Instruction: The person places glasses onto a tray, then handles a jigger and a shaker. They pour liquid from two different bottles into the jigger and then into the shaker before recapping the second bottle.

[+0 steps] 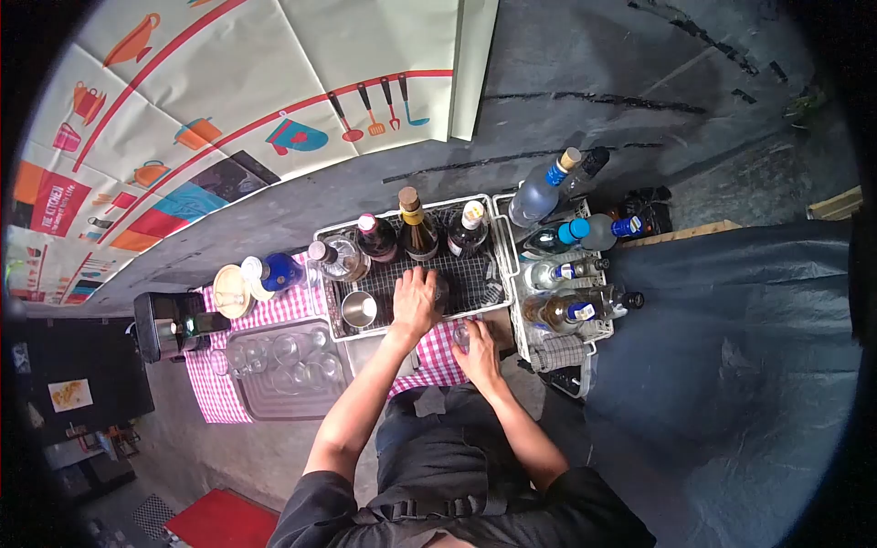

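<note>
Two large coverings flank the central wire basket (pixel 498 301): dark sheeting (pixel 722 365) right of it, printed sheet (pixel 311 73) behind-left. Second basket (pixel 598 336), holding bottles, adjoins it right. Tray of clear glasses (pixel 256 402): left of it. Four bottles (pixel 420 239) stand along its rear. Left hand (pixel 417 303): over its front part, fingers partly spread, curved down; grip cannot be determined. Right hand (pixel 478 354): just in front of it, partly closed around small glass (pixel 460 337). Metal cup (pixel 359 310): inside, front-left.
</note>
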### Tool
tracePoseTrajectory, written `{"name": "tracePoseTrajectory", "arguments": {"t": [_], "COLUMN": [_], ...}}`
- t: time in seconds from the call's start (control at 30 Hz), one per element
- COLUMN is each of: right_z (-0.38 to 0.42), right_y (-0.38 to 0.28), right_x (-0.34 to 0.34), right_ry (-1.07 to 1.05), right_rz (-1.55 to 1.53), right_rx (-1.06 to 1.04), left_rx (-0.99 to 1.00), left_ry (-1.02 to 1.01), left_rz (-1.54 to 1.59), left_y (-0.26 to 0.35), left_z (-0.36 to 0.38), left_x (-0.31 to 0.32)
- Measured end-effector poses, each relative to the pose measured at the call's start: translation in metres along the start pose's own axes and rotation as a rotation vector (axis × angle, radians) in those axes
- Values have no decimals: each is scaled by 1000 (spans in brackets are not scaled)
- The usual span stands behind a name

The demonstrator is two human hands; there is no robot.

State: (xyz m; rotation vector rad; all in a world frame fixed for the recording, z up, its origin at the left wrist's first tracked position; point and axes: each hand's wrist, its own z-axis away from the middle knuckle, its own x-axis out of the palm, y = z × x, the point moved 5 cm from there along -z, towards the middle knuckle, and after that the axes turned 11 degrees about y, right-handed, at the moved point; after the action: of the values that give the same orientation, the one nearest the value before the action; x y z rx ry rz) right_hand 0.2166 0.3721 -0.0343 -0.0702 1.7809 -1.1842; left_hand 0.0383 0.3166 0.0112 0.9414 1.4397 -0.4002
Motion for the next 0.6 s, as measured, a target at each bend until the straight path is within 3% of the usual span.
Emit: {"name": "tracePoseTrajectory", "arguments": {"t": [0.2,0.3,0.37,0.5,0.6], "right_z": [-3,-3,-3,-5,-4], "right_y": [-7,-4,-2,-1,1], "right_x": [-4,-2,-1,0,-1], "right_ry": [-3,-10,-7,-7,-21], "right_rz": [-24,-14,-14,-19,-1], "right_rx": [-9,-25,-38,-40,-29], "left_rx": [-58,-33,-45,-271,-426], "left_ry": [-94,-4,211,517,402], "left_rz": [37,156,291,105,71], "left_y": [-4,-9,-11,-39,-75], "left_z": [2,11,20,62,82], "left_x": [-10,-22,-50,-99,-91]}}
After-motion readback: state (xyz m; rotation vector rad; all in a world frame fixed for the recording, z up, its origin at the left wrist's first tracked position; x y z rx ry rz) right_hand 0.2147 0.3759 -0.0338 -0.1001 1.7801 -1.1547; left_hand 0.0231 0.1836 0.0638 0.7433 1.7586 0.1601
